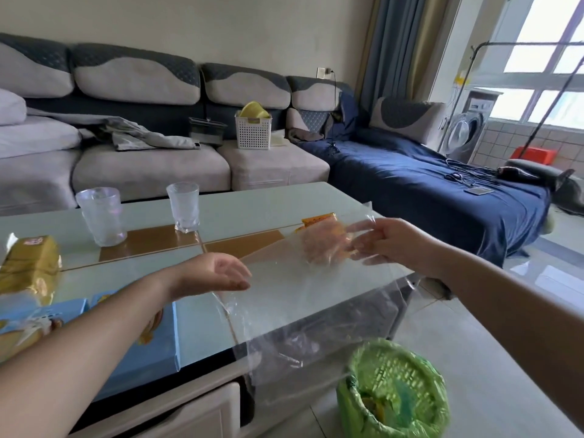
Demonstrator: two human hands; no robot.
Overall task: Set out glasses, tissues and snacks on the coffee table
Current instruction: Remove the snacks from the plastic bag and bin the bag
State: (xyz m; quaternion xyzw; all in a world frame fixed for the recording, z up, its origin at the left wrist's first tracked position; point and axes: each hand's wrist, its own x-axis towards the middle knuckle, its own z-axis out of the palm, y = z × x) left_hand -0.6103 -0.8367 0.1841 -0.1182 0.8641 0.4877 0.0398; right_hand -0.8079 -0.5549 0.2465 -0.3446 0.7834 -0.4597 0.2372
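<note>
A clear plastic bag is stretched between my two hands over the right end of the glass coffee table, with its lower part hanging past the table's front edge. My right hand pinches the bag's upper right edge. My left hand holds its left edge with loosely curled fingers. An orange snack pack shows at the bag's top, blurred through the plastic; I cannot tell whether it is inside. Two empty glasses stand upright on the table's far side. A yellow tissue pack lies at the left.
A blue snack box lies on the table's near edge under my left forearm. A green-lined waste basket stands on the floor below the bag. Behind the table is a grey sofa with a white basket.
</note>
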